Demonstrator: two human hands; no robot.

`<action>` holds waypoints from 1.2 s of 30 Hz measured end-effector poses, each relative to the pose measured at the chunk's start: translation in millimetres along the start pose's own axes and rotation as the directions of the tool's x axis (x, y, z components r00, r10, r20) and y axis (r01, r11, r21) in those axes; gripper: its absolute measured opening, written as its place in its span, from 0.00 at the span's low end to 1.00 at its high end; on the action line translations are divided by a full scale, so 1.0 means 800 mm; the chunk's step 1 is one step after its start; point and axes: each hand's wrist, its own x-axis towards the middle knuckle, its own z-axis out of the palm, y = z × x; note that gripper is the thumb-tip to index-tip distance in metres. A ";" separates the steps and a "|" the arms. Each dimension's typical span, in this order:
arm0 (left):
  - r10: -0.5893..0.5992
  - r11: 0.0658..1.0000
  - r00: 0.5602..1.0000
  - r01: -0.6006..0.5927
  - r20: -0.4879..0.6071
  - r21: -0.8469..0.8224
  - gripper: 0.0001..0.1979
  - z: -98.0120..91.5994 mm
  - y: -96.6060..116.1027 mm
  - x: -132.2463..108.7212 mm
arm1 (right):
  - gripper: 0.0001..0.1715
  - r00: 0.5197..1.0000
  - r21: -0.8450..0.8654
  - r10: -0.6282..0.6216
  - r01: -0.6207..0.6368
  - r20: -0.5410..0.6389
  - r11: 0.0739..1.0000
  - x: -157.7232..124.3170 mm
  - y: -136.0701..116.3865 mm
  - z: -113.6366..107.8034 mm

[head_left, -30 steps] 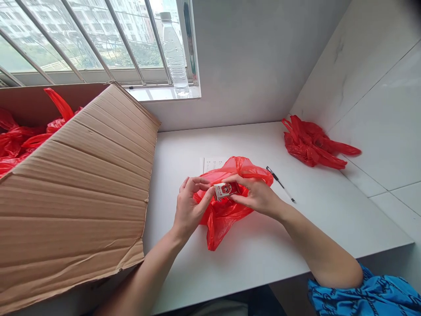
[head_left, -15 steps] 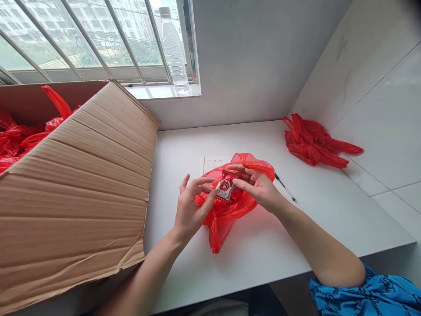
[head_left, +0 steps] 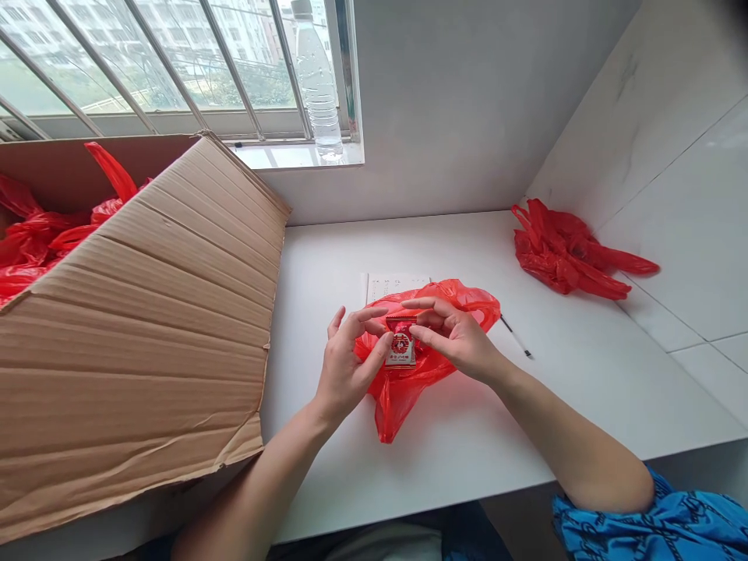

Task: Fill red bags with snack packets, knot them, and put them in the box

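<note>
A small red and white sealed packet (head_left: 401,344), with printed characters on its front, is held upright between my two hands over an opened red plastic bag (head_left: 403,397). My left hand (head_left: 351,362) pinches the packet's left edge, thumb in front and fingers behind. On its right edge, my right hand (head_left: 459,335) has a similar pinch, with the index finger stretched above. The bag lies spread on the white table (head_left: 327,257). What is inside the bag is mostly hidden by the packet and my hands.
A big cardboard box (head_left: 175,335) with red bags (head_left: 35,241) inside stands at left. Behind the bag lies a printed sheet (head_left: 386,285); a pen (head_left: 517,336) is right of it. Crumpled red bags (head_left: 564,249) sit by the tiled wall. A water bottle (head_left: 320,93) stands on the windowsill.
The packet has turned from tilted to nearly straight, its print facing me. Both hands remain at its edges. The whole view has shifted slightly.
</note>
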 end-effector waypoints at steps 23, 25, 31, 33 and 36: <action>-0.119 0.963 0.992 0.125 0.039 -0.238 0.17 0.000 0.002 0.001 | 0.23 0.998 0.104 0.053 -0.055 0.025 0.993 0.005 0.014 0.003; -0.129 0.959 0.991 0.134 0.037 -0.249 0.16 0.000 0.002 0.001 | 0.23 0.999 0.117 0.045 -0.048 0.029 0.992 0.006 0.014 0.002; -0.144 0.937 0.987 0.161 0.077 -0.311 0.17 0.001 0.002 0.000 | 0.24 0.992 0.071 -0.018 0.009 0.122 0.997 0.005 0.011 -0.001; -0.133 0.936 0.986 0.159 0.105 -0.312 0.17 0.002 0.002 -0.002 | 0.26 0.985 0.033 -0.034 0.029 0.171 0.999 0.005 0.013 0.001; -0.134 0.945 0.981 0.169 0.140 -0.279 0.16 0.005 0.001 -0.006 | 0.20 0.976 0.030 -0.047 0.041 0.213 0.999 0.006 0.022 0.005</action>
